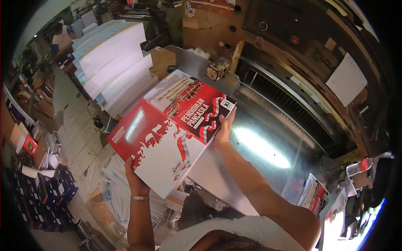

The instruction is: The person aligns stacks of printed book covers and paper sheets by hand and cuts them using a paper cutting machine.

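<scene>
Both my hands hold a large red-and-white printed book point(167, 146) by opposite edges, tilted over the near left side of a metal machine table point(255, 146). Its back and front cover faces show side by side, with ribbon and crowd pictures. My left hand point(136, 182) is closed on the lower left edge, thumb on top and the other fingers hidden beneath. At the right edge, my right hand point(225, 129) grips near the corner, thumb over the cover. How many layers lie under the top cover I cannot tell.
Tall stacks of white-edged books point(113, 54) stand at the far left. Beyond the table runs a machine with a dark slotted opening point(284, 100); a small worn block point(217, 69) sits at its left. Paper scraps point(125, 188) lie below left, near dark boxes point(54, 188). A person point(63, 37) is far off.
</scene>
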A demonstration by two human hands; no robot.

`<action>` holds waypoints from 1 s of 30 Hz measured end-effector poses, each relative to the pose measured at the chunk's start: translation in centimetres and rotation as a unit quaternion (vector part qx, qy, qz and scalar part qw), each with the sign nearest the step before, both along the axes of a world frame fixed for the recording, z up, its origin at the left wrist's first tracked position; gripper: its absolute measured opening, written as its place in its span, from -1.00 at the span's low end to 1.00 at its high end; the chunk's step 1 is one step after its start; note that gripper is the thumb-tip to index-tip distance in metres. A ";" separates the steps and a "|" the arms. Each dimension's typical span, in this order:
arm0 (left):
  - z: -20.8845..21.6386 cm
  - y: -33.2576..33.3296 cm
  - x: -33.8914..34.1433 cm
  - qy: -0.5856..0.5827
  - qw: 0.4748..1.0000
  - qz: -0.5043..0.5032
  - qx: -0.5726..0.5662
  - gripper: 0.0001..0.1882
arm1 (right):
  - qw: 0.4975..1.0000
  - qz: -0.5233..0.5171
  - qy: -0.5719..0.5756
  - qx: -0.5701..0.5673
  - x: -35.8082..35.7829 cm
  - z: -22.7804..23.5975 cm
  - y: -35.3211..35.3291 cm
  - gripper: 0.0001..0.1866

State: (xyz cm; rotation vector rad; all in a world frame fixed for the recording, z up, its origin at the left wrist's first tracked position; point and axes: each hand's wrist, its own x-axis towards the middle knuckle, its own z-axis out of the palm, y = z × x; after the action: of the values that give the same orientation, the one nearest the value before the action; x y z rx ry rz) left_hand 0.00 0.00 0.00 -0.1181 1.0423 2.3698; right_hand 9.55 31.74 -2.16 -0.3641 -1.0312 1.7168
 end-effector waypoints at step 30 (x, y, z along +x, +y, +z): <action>0.3 2.5 -6.5 -0.055 0.998 -0.025 -0.014 -0.40 | 0.986 -0.036 -0.146 0.070 -4.1 1.5 3.2 -0.22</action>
State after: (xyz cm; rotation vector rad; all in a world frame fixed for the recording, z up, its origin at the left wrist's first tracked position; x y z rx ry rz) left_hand -6.52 2.52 0.26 -0.2279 1.0156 2.2767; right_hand 5.46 34.98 -0.70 -0.5673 -1.3273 1.5445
